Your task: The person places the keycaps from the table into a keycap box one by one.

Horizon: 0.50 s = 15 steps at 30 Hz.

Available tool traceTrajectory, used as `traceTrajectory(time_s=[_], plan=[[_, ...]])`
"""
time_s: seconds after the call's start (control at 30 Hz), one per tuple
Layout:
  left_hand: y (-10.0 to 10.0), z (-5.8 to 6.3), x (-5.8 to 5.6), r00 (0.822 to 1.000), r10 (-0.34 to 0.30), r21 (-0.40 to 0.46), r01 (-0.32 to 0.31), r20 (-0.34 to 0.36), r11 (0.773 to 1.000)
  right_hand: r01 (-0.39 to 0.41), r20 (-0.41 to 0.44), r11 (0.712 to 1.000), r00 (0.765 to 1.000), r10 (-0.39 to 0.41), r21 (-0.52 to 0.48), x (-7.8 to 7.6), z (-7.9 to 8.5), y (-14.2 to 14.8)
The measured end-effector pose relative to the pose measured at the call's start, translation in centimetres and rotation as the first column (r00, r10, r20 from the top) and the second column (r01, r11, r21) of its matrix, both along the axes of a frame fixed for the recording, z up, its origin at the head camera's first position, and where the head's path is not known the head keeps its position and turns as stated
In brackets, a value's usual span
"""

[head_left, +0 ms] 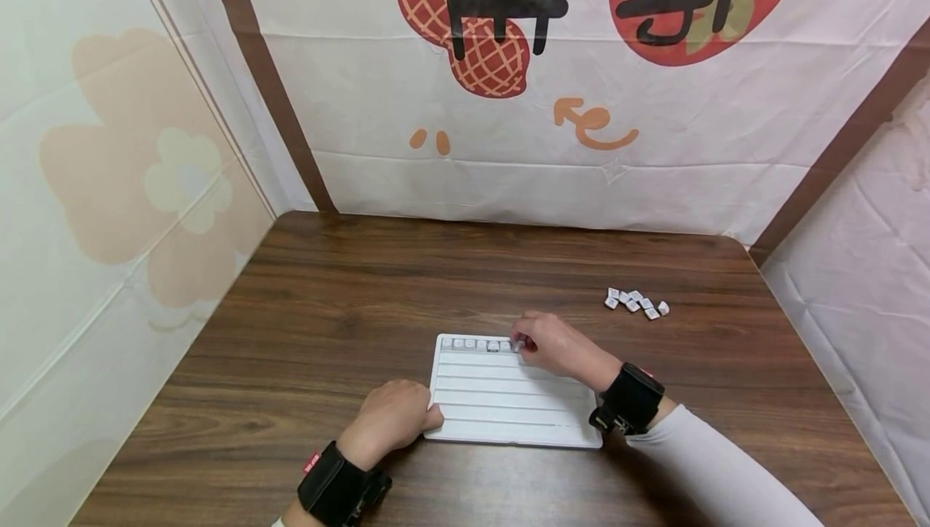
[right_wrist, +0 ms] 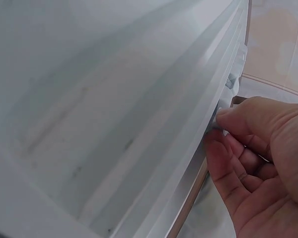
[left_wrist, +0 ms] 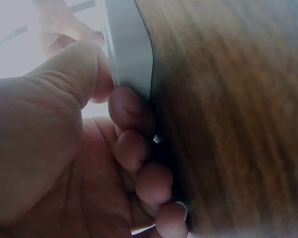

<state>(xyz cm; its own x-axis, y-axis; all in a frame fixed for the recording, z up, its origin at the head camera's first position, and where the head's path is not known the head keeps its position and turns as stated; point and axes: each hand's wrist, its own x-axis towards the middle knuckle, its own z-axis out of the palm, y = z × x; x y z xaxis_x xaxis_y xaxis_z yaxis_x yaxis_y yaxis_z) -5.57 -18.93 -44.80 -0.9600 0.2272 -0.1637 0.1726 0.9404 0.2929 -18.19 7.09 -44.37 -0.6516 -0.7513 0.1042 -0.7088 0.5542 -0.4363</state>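
A white ridged tray [head_left: 501,406] lies on the table, with a row of small white keycaps [head_left: 470,345] along its far groove. My left hand [head_left: 395,416] grips the tray's left edge near the front corner. In the left wrist view, the thumb [left_wrist: 84,69] is on the upper side and the curled fingers [left_wrist: 131,106] are against the rim. At the right end of the row, my right hand [head_left: 555,345] pinches one keycap [head_left: 517,345] between thumb and index finger. Those fingertips mostly cover it in the right wrist view.
Several loose white keycaps [head_left: 632,301] lie on the brown wooden table [head_left: 349,293] behind and right of the tray. Printed cloth walls [head_left: 363,107] stand at the back and both sides. Black bands with cameras [head_left: 630,399] sit on both wrists.
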Motion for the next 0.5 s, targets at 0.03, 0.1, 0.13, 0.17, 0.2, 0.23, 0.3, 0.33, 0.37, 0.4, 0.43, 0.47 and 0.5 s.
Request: traceTrajectory(time_s=[0.03, 0.1, 0.13, 0.17, 0.2, 0.23, 0.3, 0.33, 0.37, 0.4, 0.43, 0.47, 0.5], plan=[[-0.01, 0.01, 0.02, 1.000, -0.001, 0.003, 0.001, -0.006, 1.000, 0.004, 0.004, 1.000, 1.000, -0.004, 0.001, 0.02, 0.01, -0.05], [-0.02, 0.04, 0.05, 1.000, -0.002, 0.005, 0.002, -0.014, 1.000, 0.013, 0.003, 1.000, 1.000, -0.013, 0.008, 0.06, 0.00, -0.16], [-0.02, 0.03, 0.05, 1.000, -0.002, 0.005, 0.003, -0.015, 1.000, 0.016, 0.001, 1.000, 1.000, -0.016, 0.012, 0.08, -0.01, -0.22], [-0.01, 0.07, 0.07, 1.000, -0.001, 0.003, 0.001, -0.014, 1.000, 0.019, 0.004, 1.000, 1.000, -0.019, 0.016, 0.11, 0.01, -0.27], [-0.01, 0.07, 0.07, 1.000, -0.001, 0.002, 0.001, -0.013, 1.000, 0.020, 0.002, 1.000, 1.000, -0.020, 0.020, 0.16, 0.04, -0.32], [0.00, 0.10, 0.08, 1.000, -0.001, 0.001, 0.001, -0.012, 1.000, 0.021, 0.002, 1.000, 1.000, -0.021, 0.021, 0.19, 0.04, -0.35], [-0.01, 0.05, 0.09, 1.000, -0.002, 0.000, 0.002, -0.012, 1.000, 0.020, -0.005, 0.999, 1.000, -0.020, 0.027, 0.28, 0.08, -0.42], [-0.01, 0.01, 0.09, 1.000, -0.002, 0.000, 0.002, -0.013, 1.000, 0.018, -0.010, 0.999, 1.000, -0.018, 0.029, 0.32, 0.10, -0.46], [-0.02, -0.01, 0.09, 1.000, -0.002, -0.001, 0.002, -0.015, 1.000, 0.018, -0.013, 0.999, 1.000, -0.017, 0.032, 0.34, 0.13, -0.49], [-0.03, -0.05, 0.08, 1.000, -0.003, 0.000, 0.003, -0.017, 1.000, 0.015, -0.020, 0.999, 1.000, -0.014, 0.034, 0.35, 0.12, -0.52], [-0.03, -0.05, 0.07, 1.000, -0.001, 0.000, 0.001, -0.018, 1.000, 0.014, -0.025, 0.999, 1.000, -0.013, 0.035, 0.34, 0.11, -0.55], [-0.03, -0.05, 0.07, 1.000, 0.000, 0.000, 0.000, -0.017, 1.000, 0.012, -0.031, 0.999, 0.999, -0.011, 0.038, 0.34, 0.12, -0.59], [-0.02, -0.01, 0.05, 1.000, 0.003, -0.002, -0.003, -0.016, 1.000, 0.010, -0.036, 0.999, 0.999, -0.008, 0.039, 0.33, 0.11, -0.62]])
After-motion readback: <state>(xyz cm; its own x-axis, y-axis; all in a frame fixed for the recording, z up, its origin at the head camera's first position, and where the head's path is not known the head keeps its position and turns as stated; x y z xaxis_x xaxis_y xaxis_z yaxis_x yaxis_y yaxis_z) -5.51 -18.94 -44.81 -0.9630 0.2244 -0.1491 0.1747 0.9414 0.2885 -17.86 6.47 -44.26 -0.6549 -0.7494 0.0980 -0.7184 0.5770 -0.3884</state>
